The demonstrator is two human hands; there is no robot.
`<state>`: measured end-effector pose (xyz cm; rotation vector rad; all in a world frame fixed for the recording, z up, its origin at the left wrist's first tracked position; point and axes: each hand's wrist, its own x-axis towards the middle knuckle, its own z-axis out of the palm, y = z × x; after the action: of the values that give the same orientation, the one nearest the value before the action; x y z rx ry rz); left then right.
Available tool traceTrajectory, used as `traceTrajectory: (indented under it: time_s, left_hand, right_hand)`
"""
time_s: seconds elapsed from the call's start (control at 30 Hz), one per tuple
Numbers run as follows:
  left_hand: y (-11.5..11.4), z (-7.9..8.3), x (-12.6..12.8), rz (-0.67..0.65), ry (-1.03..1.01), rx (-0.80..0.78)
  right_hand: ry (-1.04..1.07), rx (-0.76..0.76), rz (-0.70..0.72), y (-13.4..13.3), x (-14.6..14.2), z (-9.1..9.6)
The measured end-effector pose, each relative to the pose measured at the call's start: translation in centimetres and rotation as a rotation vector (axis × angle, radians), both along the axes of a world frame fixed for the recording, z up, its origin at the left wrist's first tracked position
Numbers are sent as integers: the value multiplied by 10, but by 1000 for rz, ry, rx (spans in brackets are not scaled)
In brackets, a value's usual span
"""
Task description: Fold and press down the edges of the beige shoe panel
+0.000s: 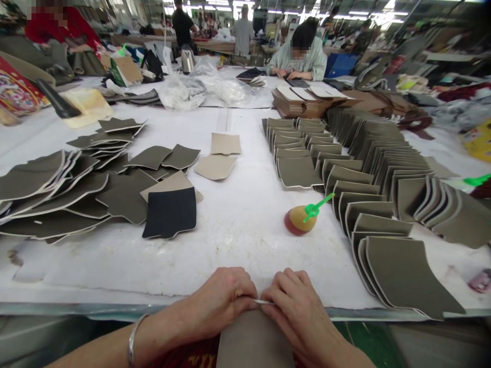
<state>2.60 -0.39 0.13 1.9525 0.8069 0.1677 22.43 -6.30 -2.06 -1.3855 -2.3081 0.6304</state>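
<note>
At the table's front edge, my left hand point(235, 291) and my right hand point(290, 295) pinch the far edge of a beige-grey cut panel point(255, 340) between fingers and thumbs. A thin white edge shows between the two hands. The panel's near part hangs down toward my lap, and its lower end is cut off by the frame. A silver bangle point(132, 340) circles my left wrist. Beyond my hands, a round bottle point(299, 221) of amber liquid with a green nozzle lies on the white table point(245, 240).
Loose olive panels point(126, 194) and a black panel point(171, 212) lie on the left. Two beige panels point(225, 144) rest mid-table. Overlapping rows of olive panels point(368, 204) fill the right. A co-worker point(301, 51) sits across, near plastic bags point(207, 84) and brown stacks point(303, 105).
</note>
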Motion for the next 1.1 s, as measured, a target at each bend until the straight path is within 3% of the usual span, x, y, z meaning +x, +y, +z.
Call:
traceTrajectory:
  time_s: [0.2, 0.43, 0.57, 0.77, 0.93, 1.1]
  left_hand:
    - [0, -3, 1, 38, -30, -24]
    - [0, -5, -2, 49, -25, -34]
    - [0, -5, 0, 34, 33, 8]
    - [-2, -10, 12, -93, 58, 136]
    - [-5, -11, 12, -23, 28, 74]
    - [-1, -10, 13, -17, 29, 34]
  right_hand:
    - [32, -128, -67, 5, 8, 6]
    - [89, -220, -14, 5, 17, 4]
    - [138, -164, 2, 8, 17, 0]
    - [119, -131, 39, 11, 18, -2]
    - [14, -53, 139, 5, 35, -1]
    - [-14, 43, 125, -4, 43, -7]
